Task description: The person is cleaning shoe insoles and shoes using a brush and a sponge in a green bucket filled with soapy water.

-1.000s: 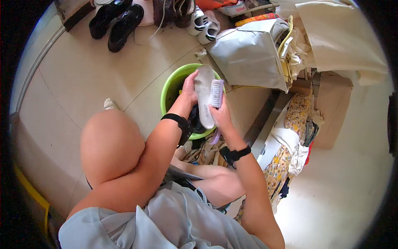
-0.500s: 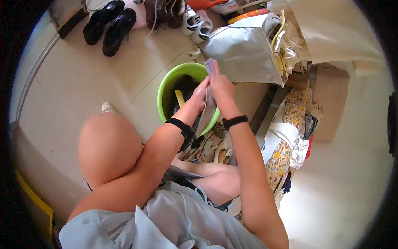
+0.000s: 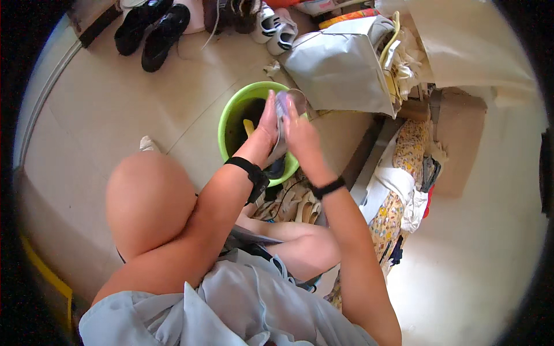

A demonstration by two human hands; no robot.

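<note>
Above the light-green bucket [image 3: 226, 151] my hands are close together. My left hand [image 3: 266, 122] is closed along the side of a long, flat grey-brown shoe [image 3: 278, 151], mostly hidden by my hands; its rounded brownish end [image 3: 298, 99] shows beyond my right fingers. My right hand [image 3: 300, 134] grips a lavender scrubbing brush [image 3: 282, 102], which is pressed against the shoe. Inside the bucket are dark contents, with a yellow stick-like piece [image 3: 249, 127] poking up and a black item [image 3: 276, 168] near its front wall.
Black shoes [image 3: 165, 39] and white sneakers [image 3: 283, 36] stand at the back on the tiled floor [image 3: 109, 115]. A large grey-white bag [image 3: 340, 66] sits right behind the bucket. Patterned cloth [image 3: 388, 216] lies along the right, and pale shoes [image 3: 307, 209] rest near my leg.
The brush has drawn nearer along the shoe, its head now lower between my hands. The shoe has turned so its rounded end shows. My left hand has shifted slightly left with fingers pointing up.
</note>
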